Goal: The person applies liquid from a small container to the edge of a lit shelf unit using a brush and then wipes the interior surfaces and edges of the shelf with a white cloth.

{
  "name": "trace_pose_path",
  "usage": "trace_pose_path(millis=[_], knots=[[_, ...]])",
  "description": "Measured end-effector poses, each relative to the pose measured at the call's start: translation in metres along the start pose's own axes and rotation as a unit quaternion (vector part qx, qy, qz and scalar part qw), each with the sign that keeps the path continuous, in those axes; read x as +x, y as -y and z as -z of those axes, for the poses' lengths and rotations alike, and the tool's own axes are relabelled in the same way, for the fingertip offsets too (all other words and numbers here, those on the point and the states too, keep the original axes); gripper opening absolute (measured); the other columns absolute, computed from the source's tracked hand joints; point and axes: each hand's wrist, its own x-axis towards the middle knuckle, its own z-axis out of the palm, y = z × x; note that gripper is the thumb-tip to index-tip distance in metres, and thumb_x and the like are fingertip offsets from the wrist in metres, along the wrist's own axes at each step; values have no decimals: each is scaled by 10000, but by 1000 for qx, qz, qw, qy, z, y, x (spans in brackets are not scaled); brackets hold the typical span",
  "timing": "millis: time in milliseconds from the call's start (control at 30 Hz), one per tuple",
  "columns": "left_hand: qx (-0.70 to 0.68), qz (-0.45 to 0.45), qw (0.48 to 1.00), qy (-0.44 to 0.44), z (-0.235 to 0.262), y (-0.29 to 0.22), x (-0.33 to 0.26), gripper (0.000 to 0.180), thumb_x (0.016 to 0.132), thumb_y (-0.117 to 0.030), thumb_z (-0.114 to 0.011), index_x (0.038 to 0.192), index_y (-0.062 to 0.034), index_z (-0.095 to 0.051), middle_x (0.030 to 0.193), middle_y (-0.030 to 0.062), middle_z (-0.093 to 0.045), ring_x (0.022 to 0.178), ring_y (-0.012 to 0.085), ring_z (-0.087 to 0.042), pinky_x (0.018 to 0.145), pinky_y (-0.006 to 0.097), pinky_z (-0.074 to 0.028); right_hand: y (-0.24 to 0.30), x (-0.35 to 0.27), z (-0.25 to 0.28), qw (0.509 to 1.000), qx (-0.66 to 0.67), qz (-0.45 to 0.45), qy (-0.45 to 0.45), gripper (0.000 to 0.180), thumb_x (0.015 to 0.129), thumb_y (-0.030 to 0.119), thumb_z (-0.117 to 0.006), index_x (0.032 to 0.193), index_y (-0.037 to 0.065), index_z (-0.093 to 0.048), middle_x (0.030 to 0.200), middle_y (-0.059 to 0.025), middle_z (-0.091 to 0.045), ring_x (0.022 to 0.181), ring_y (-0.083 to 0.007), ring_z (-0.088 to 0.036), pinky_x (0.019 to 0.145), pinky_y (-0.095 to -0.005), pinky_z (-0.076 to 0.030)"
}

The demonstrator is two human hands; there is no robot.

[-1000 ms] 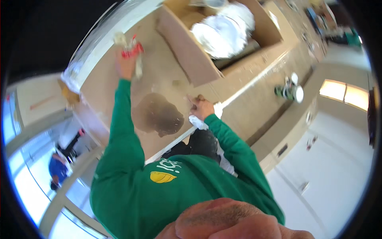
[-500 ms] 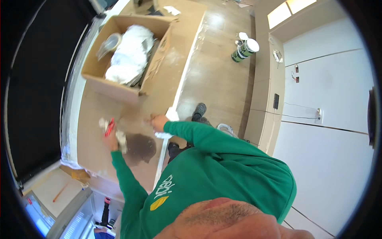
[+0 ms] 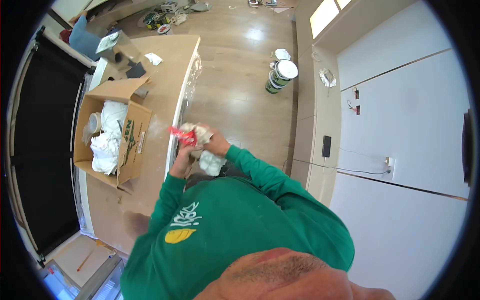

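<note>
My left hand [image 3: 183,161] and my right hand [image 3: 217,144] are together in front of my body, just off the long edge of the brown-covered table [image 3: 165,65]. The left is closed around a shiny red piece [image 3: 187,137], perhaps plastic wrapping; its exact kind is unclear. A crumpled beige cloth or paper [image 3: 201,132] is bunched between both hands, and my right fingers close on it. Below them is a white crumpled cloth or paper [image 3: 212,163]; whether it is held or hanging I cannot tell.
An open cardboard box [image 3: 135,145] on the table contains white crumpled sheeting [image 3: 106,155] and a tape roll [image 3: 94,122]. A dark wet patch [image 3: 135,223] marks the tabletop. Stacked buckets [image 3: 281,76] stand on the floor. A person in a blue sleeve [image 3: 84,37] is at the far left.
My left hand has come right, off the tabletop, with the red piece and beige bundle, and meets my right hand. The view has shifted, showing more of the far floor and the other person.
</note>
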Motion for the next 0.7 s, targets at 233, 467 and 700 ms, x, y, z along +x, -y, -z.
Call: trace_pose_path(millis=[233,467,700], knots=[[4,137,964,229,-96,-78,135,765,793,-49,-590,1496,-43,-288,1461,145,-416,1241,316,-532,832,446,-576,-42,17,162,878,373,-139,-266,363,906,213,-626,1223,37,-605,1129,-40,-642,948,-132,-619,809,-307,-510],[548,-293,744,248,-130,-49,338,1025,612,-240,-900,1459,-45,-354,1409,152,-480,1235,263,-527,1051,372,-408,-101,70,278,794,486,-269,-245,459,966,461,-520,1301,149,-565,1133,-26,-660,931,-170,-651,770,-320,-542],[357,-37,902,240,-110,-1,611,723,604,-224,-833,1200,71,-548,1143,155,-642,1012,242,-624,875,354,-516,-158,213,393,789,479,-323,-210,616,957,527,-520,1399,106,-432,1062,-58,-685,819,-170,-663,616,-327,-555]])
